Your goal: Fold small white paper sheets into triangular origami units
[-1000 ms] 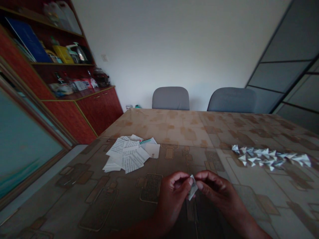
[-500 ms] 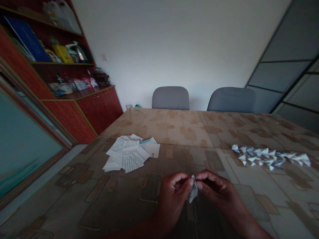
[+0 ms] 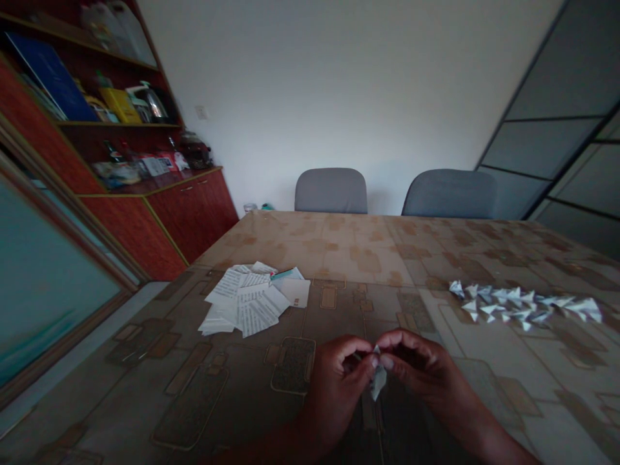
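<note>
Between my two hands, above the near part of the table, is a small folded piece of paper point(image 3: 378, 382), pale with a pointed lower end. My left hand point(image 3: 341, 374) pinches it from the left with thumb and forefinger near its top. From the other side, my right hand point(image 3: 419, 365) grips the same top part, its thumb and fingertips close against my left thumb. The fingertips cover part of the folds. Farther left lies a spread pile of printed paper pieces point(image 3: 261, 303). Over on the right sit several folded paper figures point(image 3: 523, 303) in rough rows.
The table point(image 3: 232, 394) has a patterned cover. Two grey chairs, a left one point(image 3: 331, 190) and a right one point(image 3: 450, 194), stand behind its far edge. A red cabinet point(image 3: 184, 206) with loaded shelves fills the left back, and a panelled door point(image 3: 527, 148) stands right.
The folded paper and the fingertips have shifted slightly downward. My right fingers have moved a little left over the paper's top, closer to my left fingers.
</note>
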`<state>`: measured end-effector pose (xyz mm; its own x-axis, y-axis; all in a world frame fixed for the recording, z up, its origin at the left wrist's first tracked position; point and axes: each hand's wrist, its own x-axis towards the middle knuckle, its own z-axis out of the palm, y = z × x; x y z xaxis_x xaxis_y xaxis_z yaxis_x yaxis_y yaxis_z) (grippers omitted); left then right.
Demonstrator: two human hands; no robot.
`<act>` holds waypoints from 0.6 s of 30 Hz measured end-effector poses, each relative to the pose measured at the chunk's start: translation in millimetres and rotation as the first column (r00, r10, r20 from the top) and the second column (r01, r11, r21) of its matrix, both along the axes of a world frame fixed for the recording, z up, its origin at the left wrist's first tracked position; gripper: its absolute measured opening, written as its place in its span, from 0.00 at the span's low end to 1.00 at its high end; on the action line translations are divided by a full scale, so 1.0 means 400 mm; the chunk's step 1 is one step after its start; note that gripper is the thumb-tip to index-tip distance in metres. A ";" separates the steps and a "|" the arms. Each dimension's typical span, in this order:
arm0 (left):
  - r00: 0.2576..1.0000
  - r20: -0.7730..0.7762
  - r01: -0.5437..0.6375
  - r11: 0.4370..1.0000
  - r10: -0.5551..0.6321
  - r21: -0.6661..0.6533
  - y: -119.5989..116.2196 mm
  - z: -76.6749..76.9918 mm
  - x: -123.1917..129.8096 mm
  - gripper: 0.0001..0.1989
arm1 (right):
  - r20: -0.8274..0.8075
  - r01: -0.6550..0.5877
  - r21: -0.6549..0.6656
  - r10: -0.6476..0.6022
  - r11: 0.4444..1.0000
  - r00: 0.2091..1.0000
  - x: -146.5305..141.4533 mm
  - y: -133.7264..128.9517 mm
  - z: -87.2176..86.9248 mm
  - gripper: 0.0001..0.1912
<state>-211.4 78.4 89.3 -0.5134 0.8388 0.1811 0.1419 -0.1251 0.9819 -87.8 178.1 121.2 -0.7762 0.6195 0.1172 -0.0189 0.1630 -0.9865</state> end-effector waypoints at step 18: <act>1.000 0.018 0.011 0.998 -0.010 -0.055 -0.009 0.001 0.011 0.07 | 0.075 0.101 0.648 -0.195 0.755 0.978 0.004 -0.036 0.001 0.07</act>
